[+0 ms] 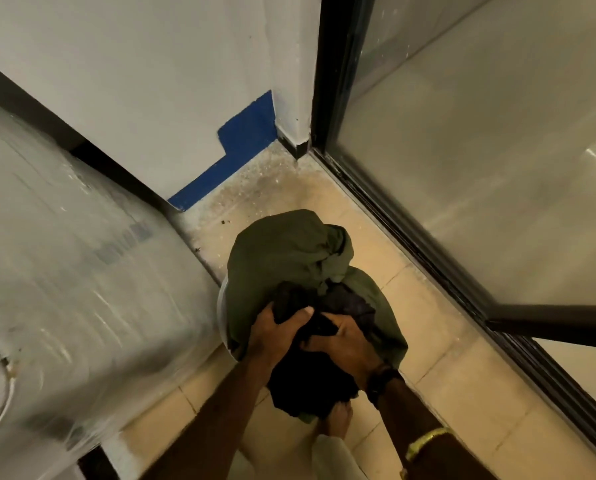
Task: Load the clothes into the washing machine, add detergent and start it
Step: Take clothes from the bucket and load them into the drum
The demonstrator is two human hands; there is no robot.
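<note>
We grip the dark garment (310,379) with left hand (275,336) and right hand (345,344), both closed on its bunched top, so it lifts clear of the olive clothes (289,251) in the basket (222,306) (washing machine (64,271) stands to our left).

The heap of clothes (300,268) sits on the floor (428,348) in the middle, just beside the washing machine (64,271), which fills the left side. Behind both stands the wall (151,81). A glass door (480,168) runs along the right. Both hands lie on the near side of the heap, the left hand (275,336) beside the right hand (345,344), fingers (298,315) in the cloth.
</note>
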